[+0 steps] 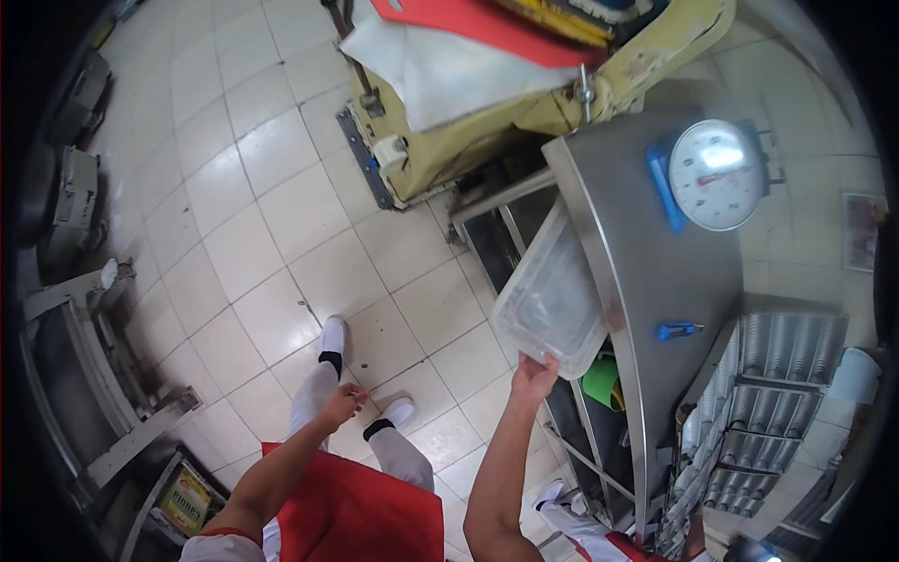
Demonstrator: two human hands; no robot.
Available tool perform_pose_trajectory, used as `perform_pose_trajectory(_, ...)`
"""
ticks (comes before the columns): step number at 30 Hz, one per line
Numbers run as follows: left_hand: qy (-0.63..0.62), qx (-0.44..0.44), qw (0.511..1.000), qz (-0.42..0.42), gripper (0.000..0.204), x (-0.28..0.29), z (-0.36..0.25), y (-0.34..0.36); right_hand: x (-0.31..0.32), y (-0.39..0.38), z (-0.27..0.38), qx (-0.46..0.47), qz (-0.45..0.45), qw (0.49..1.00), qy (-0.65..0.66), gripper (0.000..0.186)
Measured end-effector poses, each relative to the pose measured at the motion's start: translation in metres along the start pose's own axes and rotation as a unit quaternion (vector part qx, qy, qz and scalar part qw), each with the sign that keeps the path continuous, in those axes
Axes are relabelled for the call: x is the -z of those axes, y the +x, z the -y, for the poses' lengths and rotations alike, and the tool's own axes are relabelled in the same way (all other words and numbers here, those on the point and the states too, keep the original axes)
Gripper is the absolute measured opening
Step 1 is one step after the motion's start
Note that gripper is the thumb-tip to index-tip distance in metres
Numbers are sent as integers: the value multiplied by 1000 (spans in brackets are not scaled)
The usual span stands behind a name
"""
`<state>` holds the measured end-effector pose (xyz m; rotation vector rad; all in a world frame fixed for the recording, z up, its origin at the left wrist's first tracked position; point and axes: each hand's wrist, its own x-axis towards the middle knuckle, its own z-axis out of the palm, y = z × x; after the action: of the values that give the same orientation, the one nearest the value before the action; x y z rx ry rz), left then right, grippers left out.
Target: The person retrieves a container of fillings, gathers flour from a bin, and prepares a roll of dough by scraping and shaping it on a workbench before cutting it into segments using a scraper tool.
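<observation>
My right hand (537, 373) is closed on the near corner of a translucent, shallow plastic container (548, 290), which sits tilted at the open left side of a stainless steel counter (641, 253). A green object (599, 382) shows just below it inside the counter. My left hand (348, 401) hangs over my legs and red apron, its fingers loosely curled and apart, with nothing visible in it. On the countertop are a round dial scale (714, 175) with blue at its side and a small blue-handled tool (676, 331).
A cream machine (440, 112) with red and white sheets stands ahead on the tiled floor. Metal equipment (70, 375) and a printed tin (183, 496) line the left. Several ridged metal pans (777, 393) stand right. A co-worker's legs and red clothing (590, 534) show at lower right.
</observation>
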<state>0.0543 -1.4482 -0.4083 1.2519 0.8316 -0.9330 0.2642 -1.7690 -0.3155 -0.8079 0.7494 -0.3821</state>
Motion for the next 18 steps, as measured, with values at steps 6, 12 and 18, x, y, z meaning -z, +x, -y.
perform_pose_trajectory(6,-223,-25,973,-55,23,29,-29,-145,28,-98,32,-20,-104,984,-145,7)
perform_pose_trajectory(12,-397,-16,915,66,33,34,35,-152,47,-236,67,-137,-74,902,-404,16)
perform_pose_trajectory(18,-554,18,830,59,75,116,-8,-267,-48,-302,-11,-221,183,766,-576,9)
